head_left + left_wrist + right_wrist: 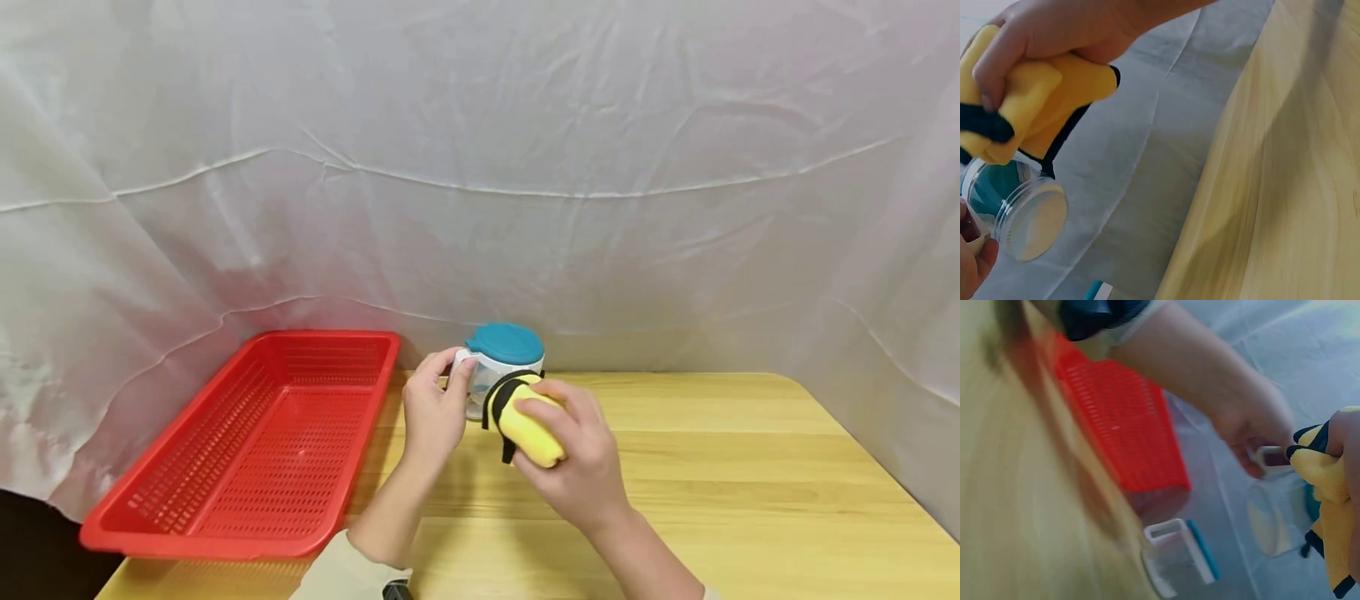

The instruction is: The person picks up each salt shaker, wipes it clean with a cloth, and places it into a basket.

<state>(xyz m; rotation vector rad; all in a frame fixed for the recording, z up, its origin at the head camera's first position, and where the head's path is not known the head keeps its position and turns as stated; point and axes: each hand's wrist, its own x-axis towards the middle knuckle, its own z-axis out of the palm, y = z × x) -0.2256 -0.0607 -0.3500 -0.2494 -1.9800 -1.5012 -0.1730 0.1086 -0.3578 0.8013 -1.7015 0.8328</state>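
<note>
Clear jar (495, 364) is in the left hand (437, 408), far and around mid-scene, right of the red basket (240, 546). See-through body, white collar and handle (462, 356), teal flip-type lid (506, 343) shut on top. Left wrist view shows its round base with a ribbed rim, so it's lifted off the wooden table (712, 467). Base looks cream; can't tell if that's contents or reflection.

Jar axis: roughly upright, lid up, base down, handle pointing left. Exact tilt can't be read.

Left hand grasps the handle, thumb on the near side. Right hand (585, 446) grips the yellow cloth (532, 429), fingers curled round it. Cloth is plush-looking, black-edged, bunched into a thick roll. Roll's long axis runs far-left to near-right, black edging mostly at the far-left end, one corner hanging down. It overlaps the jar's near right side; contact can't be confirmed.

Second jar (1182, 556), same white handle and teal lid, stands upright by the far table edge, near the basket's far end. Pale fabric (525, 125) behind everything.
</note>
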